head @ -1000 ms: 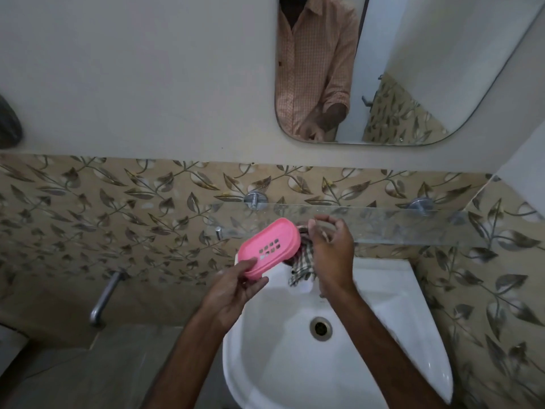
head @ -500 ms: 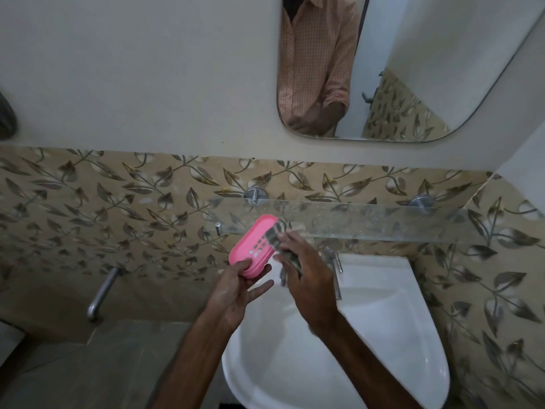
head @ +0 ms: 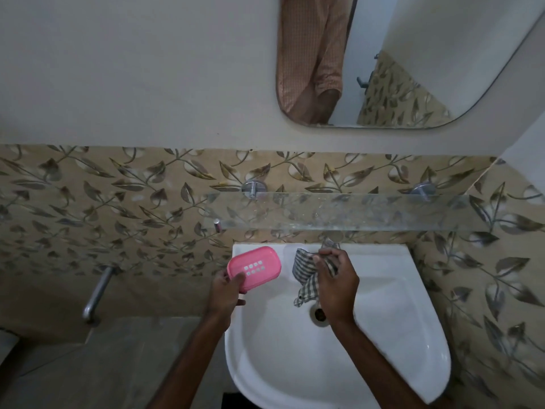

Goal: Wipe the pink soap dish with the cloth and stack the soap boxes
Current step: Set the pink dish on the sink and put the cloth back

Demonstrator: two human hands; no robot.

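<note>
Pink soap dish (head: pixel 254 268) sits over the sink's (head: pixel 413 335) left rear corner, left hand (head: pixel 225 293) pinching its near-left edge, thumb on top. Looks light, rigid, slick plastic; best gripped by the rim. Right of it, over the basin, right hand (head: pixel 337 286) clenches the soft checked cloth (head: pixel 306 271), apart from the dish.

Both forearms extended forward, bare; left hand (head: pixel 225 293) closed in a pinch grip with thumb on top, right hand (head: pixel 336 286) fisted, knuckles up, set apart from the left.
</note>
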